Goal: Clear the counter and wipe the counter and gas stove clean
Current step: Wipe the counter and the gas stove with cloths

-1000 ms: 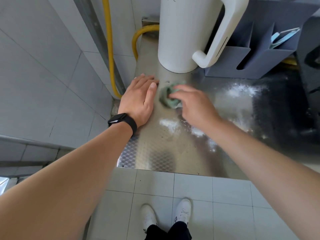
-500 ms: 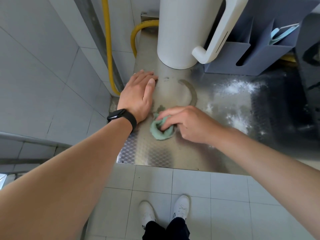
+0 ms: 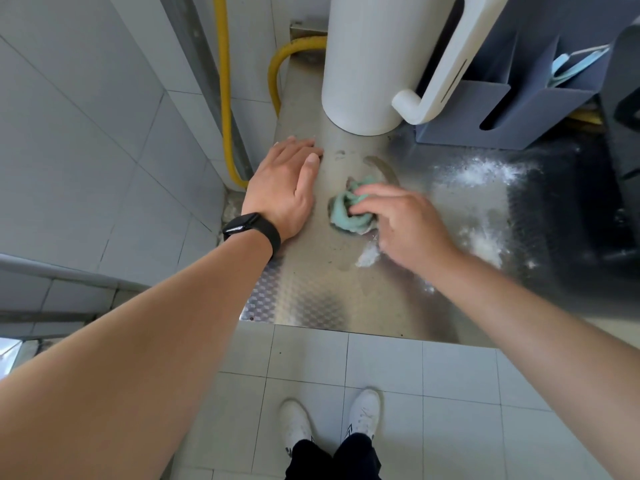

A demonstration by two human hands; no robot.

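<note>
A crumpled green cloth (image 3: 348, 211) lies on the stainless steel counter (image 3: 311, 292). My right hand (image 3: 405, 223) grips the cloth with curled fingers and presses it onto the metal. My left hand (image 3: 285, 192) rests flat on the counter's left side, fingers straight, a black watch on the wrist. White powder (image 3: 481, 174) is spread over the counter to the right of the cloth, with smaller patches (image 3: 367, 258) just below my right hand. A curved dark ring mark (image 3: 384, 168) shows on the metal above the cloth.
A tall white jug (image 3: 367, 64) with a handle stands at the back of the counter. A grey holder (image 3: 502, 109) sits to its right, and a dark object (image 3: 620, 116) at the far right. Yellow hoses (image 3: 225, 91) run down the tiled wall. The counter's front edge (image 3: 346, 329) is above my shoes.
My right hand has rubbed the green cloth from near the jug toward the front edge, then back up to the counter's middle. My left hand has stayed flat in place.
</note>
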